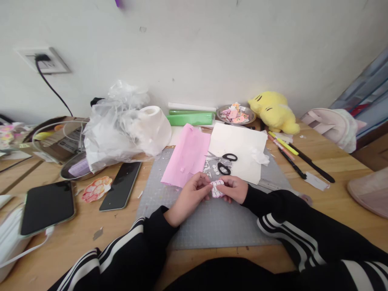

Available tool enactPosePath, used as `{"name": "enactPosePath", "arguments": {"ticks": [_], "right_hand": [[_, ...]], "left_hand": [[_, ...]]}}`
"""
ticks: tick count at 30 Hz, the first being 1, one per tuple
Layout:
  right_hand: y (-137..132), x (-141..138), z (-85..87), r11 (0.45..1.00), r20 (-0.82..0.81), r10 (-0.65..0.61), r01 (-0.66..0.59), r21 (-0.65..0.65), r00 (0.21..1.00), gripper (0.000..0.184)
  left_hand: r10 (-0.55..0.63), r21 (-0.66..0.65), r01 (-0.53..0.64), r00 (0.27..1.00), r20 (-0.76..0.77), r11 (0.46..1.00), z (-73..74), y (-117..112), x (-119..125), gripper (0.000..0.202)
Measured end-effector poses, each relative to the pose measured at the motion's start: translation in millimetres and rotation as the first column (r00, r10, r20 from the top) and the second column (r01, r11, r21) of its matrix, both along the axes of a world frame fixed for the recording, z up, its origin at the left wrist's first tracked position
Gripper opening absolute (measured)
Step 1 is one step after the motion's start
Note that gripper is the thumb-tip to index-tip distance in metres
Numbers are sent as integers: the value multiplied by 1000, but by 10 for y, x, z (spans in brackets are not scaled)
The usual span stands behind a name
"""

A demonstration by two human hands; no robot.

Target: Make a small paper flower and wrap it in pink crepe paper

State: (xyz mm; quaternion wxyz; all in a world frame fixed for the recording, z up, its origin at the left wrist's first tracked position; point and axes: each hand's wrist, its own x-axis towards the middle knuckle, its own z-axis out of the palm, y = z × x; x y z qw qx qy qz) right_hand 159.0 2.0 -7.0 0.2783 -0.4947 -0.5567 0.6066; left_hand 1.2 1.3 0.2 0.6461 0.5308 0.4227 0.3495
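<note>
Between my hands is a small white paper piece (217, 188) with dark curved outlines and pinkish edges. My left hand (194, 193) pinches its left side, and my right hand (235, 188) grips its right side with the thumb on top. Both hands are just above a grey cutting mat (206, 230). Beyond them lie scissors (226, 162) with black handles, their blades partly spread and pointing left. Several paper scraps (210, 166) are scattered by the blades. A pink sheet (189, 153) is to the left of the scissors, and white paper (239, 141) lies behind and to the right.
A metal dish (222, 115) of paper cutouts and a yellow plush toy (274, 111) stand by the wall. Pens (283, 143) and a black knife-like tool (315, 165) lie right. At left are a phone (121, 186), a tablet-like device (48, 206) and a plastic bag (110, 129).
</note>
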Motion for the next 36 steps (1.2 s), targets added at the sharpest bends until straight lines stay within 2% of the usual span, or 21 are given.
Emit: {"name": "enactPosePath", "arguments": {"ticks": [16,23,28,36], "right_hand": [[8,2,-19,1000,0,4,-4,-5,1000,22],[1,-3,2,1000,2,-6,6,-9,1000,23],[2,0,1,1000,-7,3,-3,-5,1000,23],[5,-1,-4,1000,3,3,-3,-15,1000,22]], "left_hand": [[8,17,-7,999,-50,1000,30,-1,-11,17],[76,-9,-77,996,-52,997,17,6,3,20],[26,-9,-27,995,-92,1000,11,4,3,21],[16,-5,-17,996,-91,1000,15,2,-2,24]]}}
